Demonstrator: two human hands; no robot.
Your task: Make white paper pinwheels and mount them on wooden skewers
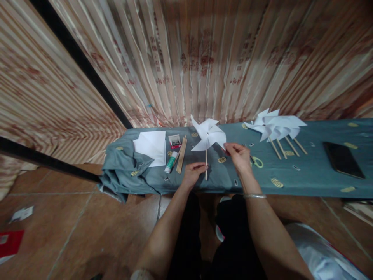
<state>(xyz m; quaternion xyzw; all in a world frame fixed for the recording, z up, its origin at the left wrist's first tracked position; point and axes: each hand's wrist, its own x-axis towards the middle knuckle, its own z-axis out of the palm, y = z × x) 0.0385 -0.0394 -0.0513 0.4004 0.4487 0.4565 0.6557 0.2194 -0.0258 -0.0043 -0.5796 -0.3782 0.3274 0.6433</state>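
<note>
A white paper pinwheel [212,136] on a thin wooden stick stands in front of me, with a small pin at its centre. My left hand [193,173] pinches the stick below the blades. At the right side of the pinwheel, the fingertips of my right hand [237,154] are closed at the tip of one blade. Left of the pinwheel lie several loose wooden sticks [181,156], a green and white glue stick [171,162] and a small red box of pins [175,141]. Green-handled scissors [257,162] lie just right of my right hand.
White paper sheets [159,147] are at the cloth-covered bench's left end. Several finished pinwheels [279,125] overlap at the right, with a dark phone or tablet [343,159] beyond. A patterned curtain [201,70] hangs behind. A plastic bag [323,249] sits at lower right.
</note>
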